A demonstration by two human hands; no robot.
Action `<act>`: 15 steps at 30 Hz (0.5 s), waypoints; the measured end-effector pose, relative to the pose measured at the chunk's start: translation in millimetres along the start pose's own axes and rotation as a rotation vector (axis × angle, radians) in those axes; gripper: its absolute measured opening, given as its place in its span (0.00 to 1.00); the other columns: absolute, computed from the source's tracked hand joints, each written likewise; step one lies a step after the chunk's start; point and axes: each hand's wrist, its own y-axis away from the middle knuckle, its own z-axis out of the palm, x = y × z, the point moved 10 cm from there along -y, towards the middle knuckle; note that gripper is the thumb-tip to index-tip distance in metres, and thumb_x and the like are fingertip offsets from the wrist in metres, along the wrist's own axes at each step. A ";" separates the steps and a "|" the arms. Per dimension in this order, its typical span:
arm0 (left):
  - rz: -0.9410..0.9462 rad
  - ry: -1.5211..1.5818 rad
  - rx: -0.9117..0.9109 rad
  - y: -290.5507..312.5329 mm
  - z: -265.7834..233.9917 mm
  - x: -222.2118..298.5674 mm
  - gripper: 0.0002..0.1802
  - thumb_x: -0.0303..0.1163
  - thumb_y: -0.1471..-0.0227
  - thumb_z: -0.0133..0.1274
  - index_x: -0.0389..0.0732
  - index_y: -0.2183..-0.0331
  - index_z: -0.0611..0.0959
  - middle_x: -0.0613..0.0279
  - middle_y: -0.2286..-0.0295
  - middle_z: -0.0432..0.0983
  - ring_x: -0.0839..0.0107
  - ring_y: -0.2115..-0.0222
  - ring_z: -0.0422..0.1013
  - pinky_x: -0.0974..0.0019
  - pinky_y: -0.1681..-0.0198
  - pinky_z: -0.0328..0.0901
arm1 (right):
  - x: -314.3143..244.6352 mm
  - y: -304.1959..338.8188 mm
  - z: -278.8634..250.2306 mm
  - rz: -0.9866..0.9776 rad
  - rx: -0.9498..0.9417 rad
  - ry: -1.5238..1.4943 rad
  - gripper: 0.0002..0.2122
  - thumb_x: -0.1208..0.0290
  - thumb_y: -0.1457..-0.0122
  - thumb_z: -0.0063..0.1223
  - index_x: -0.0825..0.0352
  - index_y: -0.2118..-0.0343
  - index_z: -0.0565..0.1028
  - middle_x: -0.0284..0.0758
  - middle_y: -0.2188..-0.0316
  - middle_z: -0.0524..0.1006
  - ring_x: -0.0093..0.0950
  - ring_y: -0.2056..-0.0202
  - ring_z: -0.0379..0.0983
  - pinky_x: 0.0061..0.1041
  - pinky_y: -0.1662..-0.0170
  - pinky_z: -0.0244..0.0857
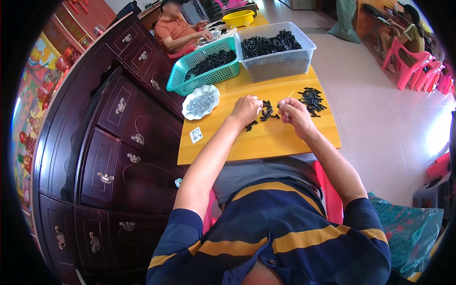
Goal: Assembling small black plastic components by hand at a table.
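Observation:
My right hand (295, 115) is closed in a pinch at the middle of the yellow table (213, 142). A small black piece (279, 106) shows at its fingertips, and a thin pale-yellow stick (290, 94) juts out just beyond them. My left hand (247, 110) is closed, its fingertips bent inward; whatever they hold is hidden. Between the hands lies a loose group of short black tubular pieces (267, 110), with a few more (251, 125) below the left fingers. To the right of my right hand is a pile of longer black pieces (312, 100).
A clear plastic bin (278, 70) and a teal basket (178, 80), both with black pieces, stand at the back. A scalloped white dish (186, 112) of small metallic parts is at left, above a printed card (195, 135). A dark cabinet (118, 156) borders the left; another person (178, 33) works beyond.

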 end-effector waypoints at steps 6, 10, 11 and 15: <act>0.070 -0.124 0.009 -0.4 -2.3 4.1 0.05 0.30 0.48 0.54 0.39 0.70 0.79 0.52 0.72 0.78 0.51 0.66 0.75 0.51 0.63 0.68 | 2.1 -0.2 1.4 -0.002 -0.029 0.017 0.03 0.71 0.38 0.53 0.62 0.64 0.75 0.27 0.73 0.75 0.14 0.76 0.68 0.15 0.69 0.63; -0.101 0.126 0.240 7.2 -42.4 -7.8 0.06 0.30 0.43 0.49 0.39 0.68 0.76 0.51 0.73 0.78 0.51 0.68 0.75 0.50 0.63 0.68 | 0.4 2.9 14.9 -0.004 -0.097 -0.029 0.05 0.72 0.37 0.53 0.64 0.60 0.74 0.28 0.70 0.77 0.15 0.74 0.69 0.14 0.68 0.64; -0.166 0.263 0.295 10.4 -53.6 -7.3 0.06 0.30 0.43 0.50 0.37 0.69 0.76 0.51 0.73 0.78 0.51 0.69 0.75 0.51 0.64 0.68 | 0.8 3.9 13.9 -0.001 -0.094 -0.032 0.05 0.72 0.37 0.53 0.64 0.60 0.74 0.28 0.70 0.77 0.15 0.74 0.69 0.14 0.68 0.64; -0.270 0.732 0.368 28.1 -79.5 10.0 0.05 0.27 0.42 0.51 0.35 0.67 0.77 0.58 0.76 0.77 0.66 0.74 0.75 0.64 0.68 0.69 | 1.7 9.7 27.6 -0.002 -0.237 -0.025 0.06 0.71 0.34 0.51 0.63 0.57 0.73 0.29 0.66 0.80 0.15 0.72 0.71 0.15 0.64 0.66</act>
